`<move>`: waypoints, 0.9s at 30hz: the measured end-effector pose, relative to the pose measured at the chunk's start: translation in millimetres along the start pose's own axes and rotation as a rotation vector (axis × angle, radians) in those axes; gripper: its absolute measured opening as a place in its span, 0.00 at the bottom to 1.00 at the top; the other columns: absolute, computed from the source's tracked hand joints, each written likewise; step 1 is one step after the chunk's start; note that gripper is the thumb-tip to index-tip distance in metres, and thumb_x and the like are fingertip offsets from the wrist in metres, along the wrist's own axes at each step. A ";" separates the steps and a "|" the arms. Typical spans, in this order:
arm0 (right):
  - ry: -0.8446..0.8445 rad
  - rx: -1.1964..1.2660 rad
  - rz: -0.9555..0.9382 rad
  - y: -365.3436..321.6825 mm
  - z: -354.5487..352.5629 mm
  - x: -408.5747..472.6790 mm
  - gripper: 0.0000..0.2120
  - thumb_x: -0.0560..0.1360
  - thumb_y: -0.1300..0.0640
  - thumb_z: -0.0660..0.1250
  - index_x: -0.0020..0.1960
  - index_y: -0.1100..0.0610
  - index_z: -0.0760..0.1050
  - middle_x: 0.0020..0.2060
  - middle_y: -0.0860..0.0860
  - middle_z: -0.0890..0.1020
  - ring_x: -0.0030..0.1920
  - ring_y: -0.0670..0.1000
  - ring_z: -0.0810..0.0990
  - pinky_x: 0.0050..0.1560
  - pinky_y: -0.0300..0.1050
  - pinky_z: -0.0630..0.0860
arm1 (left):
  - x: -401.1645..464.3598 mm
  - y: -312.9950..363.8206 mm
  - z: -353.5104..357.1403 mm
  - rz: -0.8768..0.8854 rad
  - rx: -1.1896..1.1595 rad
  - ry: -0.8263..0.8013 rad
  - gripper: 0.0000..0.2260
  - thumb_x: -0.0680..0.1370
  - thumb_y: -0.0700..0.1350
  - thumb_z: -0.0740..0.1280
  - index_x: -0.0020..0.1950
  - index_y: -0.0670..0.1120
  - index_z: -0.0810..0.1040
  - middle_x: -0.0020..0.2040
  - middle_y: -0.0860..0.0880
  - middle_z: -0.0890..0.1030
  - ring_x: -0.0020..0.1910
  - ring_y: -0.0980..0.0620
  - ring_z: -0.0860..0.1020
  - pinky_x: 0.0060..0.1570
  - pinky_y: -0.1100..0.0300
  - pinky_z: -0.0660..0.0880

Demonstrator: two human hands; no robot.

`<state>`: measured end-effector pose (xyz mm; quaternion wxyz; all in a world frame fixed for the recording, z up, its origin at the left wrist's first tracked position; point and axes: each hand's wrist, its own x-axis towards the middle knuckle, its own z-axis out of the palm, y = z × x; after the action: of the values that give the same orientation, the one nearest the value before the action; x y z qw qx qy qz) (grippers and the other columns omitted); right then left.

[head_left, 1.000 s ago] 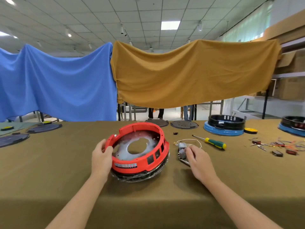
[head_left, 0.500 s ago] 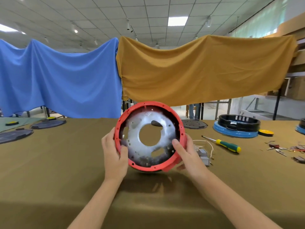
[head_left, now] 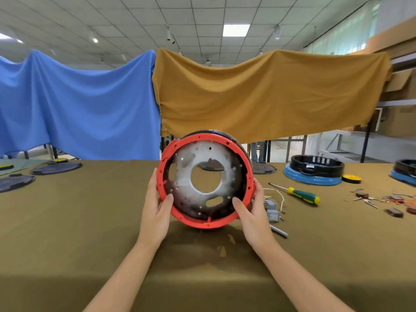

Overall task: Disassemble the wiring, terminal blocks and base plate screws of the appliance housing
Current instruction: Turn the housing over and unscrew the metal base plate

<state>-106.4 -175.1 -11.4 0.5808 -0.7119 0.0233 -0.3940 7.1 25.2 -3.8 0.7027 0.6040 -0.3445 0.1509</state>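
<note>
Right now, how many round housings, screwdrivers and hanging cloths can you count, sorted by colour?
Red housings: 1, the red housing held by the left hand and right hand.
Blue-and-black housings: 2, the near blue housing and the far blue housing, which the frame edge cuts off.
Green-and-yellow screwdrivers: 1, the screwdriver.
Blue cloths: 1, the blue cloth.
Mustard cloths: 1, the mustard cloth.
Total: 6.
</note>
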 end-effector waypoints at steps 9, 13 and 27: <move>0.133 -0.121 -0.035 -0.2 -2.9 5.3 0.48 0.71 0.69 0.75 0.76 0.38 0.54 0.63 0.43 0.68 0.54 0.35 0.76 0.60 0.36 0.76 | 0.9 -7.5 -4.7 -0.340 -0.256 -0.095 0.23 0.73 0.60 0.64 0.66 0.55 0.74 0.56 0.56 0.84 0.53 0.55 0.82 0.50 0.54 0.78; 0.227 -0.135 -0.067 4.1 -13.7 10.3 0.25 0.83 0.64 0.62 0.74 0.42 0.66 0.57 0.45 0.82 0.50 0.41 0.83 0.48 0.35 0.80 | 3.3 -10.3 -12.7 -0.438 -0.417 -0.204 0.25 0.64 0.40 0.61 0.59 0.53 0.81 0.51 0.49 0.81 0.48 0.49 0.77 0.51 0.51 0.73; -0.124 -0.219 -0.085 -9.0 -5.4 -0.1 0.43 0.78 0.77 0.57 0.74 0.33 0.54 0.66 0.29 0.67 0.63 0.22 0.66 0.56 0.18 0.65 | 3.3 3.2 -28.8 -0.628 -0.628 0.084 0.13 0.75 0.48 0.62 0.45 0.46 0.85 0.44 0.45 0.85 0.40 0.47 0.84 0.38 0.54 0.80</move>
<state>-113.4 -176.5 -3.7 0.4827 -0.7944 0.0002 -0.3686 16.1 52.7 -0.2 0.8771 0.4301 -0.1446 -0.1575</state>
